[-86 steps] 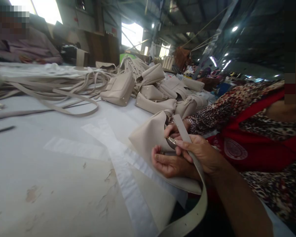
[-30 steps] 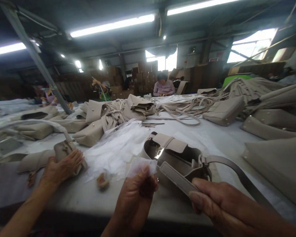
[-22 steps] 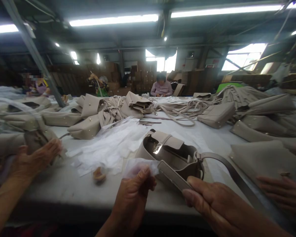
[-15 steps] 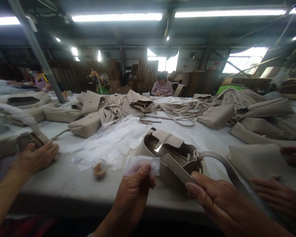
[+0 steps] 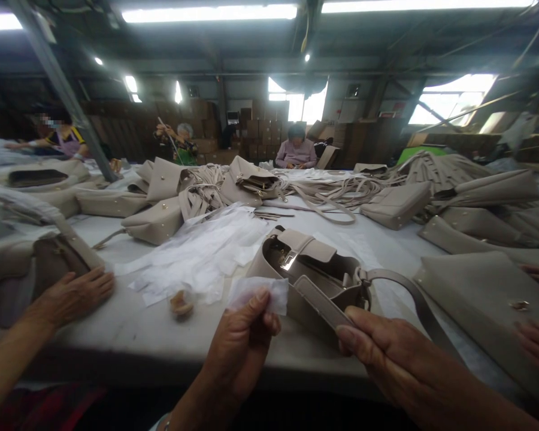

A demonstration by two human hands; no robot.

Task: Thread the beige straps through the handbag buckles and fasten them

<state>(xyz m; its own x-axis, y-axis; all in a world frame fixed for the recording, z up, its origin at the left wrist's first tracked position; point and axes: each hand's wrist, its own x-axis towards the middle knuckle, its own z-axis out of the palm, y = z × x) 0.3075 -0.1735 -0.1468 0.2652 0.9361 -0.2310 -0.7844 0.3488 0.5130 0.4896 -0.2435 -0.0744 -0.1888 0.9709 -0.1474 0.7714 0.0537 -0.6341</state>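
Hands apart. Our left hand (image 5: 245, 335) pinches a white slip (image 5: 276, 293); our right hand (image 5: 388, 347) grips a strap end (image 5: 322, 303). Open bag (image 5: 317, 248) on table (image 5: 130, 335), twelve o'clock, just beyond both.

Lower centre: left hand (image 5: 248, 336) pinches small, rectangular white translucent sheet (image 5: 276, 294). Lower right: right hand (image 5: 393, 353) grips flat taupe leather-like strap (image 5: 322, 303). Centre: open taupe leather-like handbag (image 5: 314, 246), shiny metal clasp (image 5: 288, 261), off-white tabletop (image 5: 132, 317).

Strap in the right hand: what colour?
The strap is greyish beige, seen in the head view.
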